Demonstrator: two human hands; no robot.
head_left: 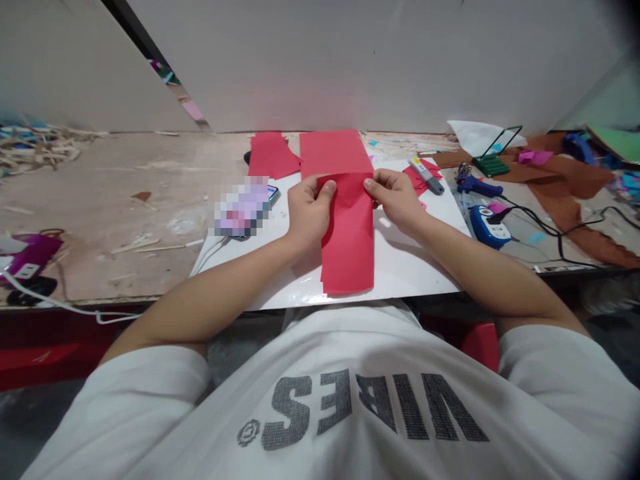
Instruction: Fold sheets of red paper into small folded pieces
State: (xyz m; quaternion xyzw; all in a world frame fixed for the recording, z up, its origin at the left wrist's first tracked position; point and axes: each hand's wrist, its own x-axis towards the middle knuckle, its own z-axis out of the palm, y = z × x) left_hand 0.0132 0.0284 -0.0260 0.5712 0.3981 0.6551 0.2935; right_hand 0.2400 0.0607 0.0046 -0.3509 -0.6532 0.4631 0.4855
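A long strip of red paper (349, 233) hangs between my hands, its lower end near the front edge of the white board (415, 267). My left hand (311, 208) pinches its upper left corner with the thumb on top. At the upper right corner, my right hand (395, 195) grips the same strip between thumb and fingers. Just beyond lies a wider red sheet (334, 150), partly covered by the strip. Further left rests a stack of cut red pieces (273, 155). A grey utility knife (426, 175) lies on red scraps right of my right hand.
A phone (243, 210) with a white cable lies left of my left hand. On the right are a blue glue gun (479, 187), a blue power socket (490, 227) with black cords, and brown paper (565, 213). Wood slivers (45, 150) litter the far left. A wall rises behind the table.
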